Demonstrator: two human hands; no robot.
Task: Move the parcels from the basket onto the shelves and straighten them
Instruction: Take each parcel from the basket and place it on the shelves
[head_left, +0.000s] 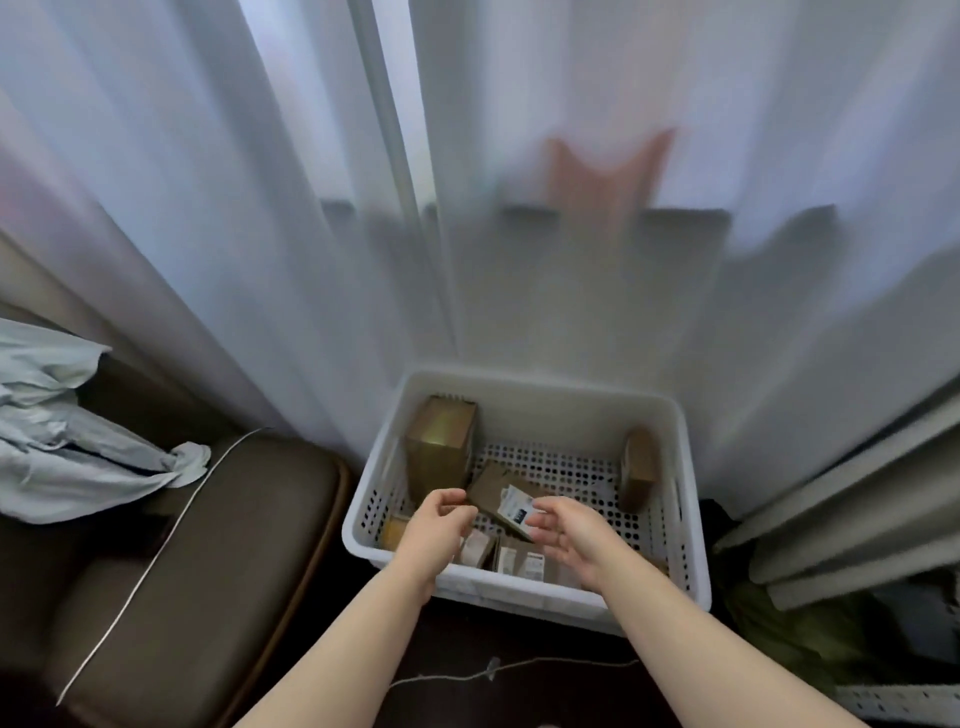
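Both hands are over the white basket (524, 384).
- Left hand (441, 522): grip loosely curled, holding nothing.
- Right hand (569, 535): grip open, fingers relaxed, apparently empty. Cannot tell whether the fingertips touch anything.
- Labelled parcel (501, 491): lies tilted between the two grips, just ahead of them.
- Tall box (441, 447): stands beyond the left grip.
- Small box (639, 467): beyond and right of the right grip.
- More parcels (519, 558): beneath the palms.
- Shelves: not in view.

Judgement: several parcels remain in the basket and none is lifted. Progress on the shelves cannot be told.
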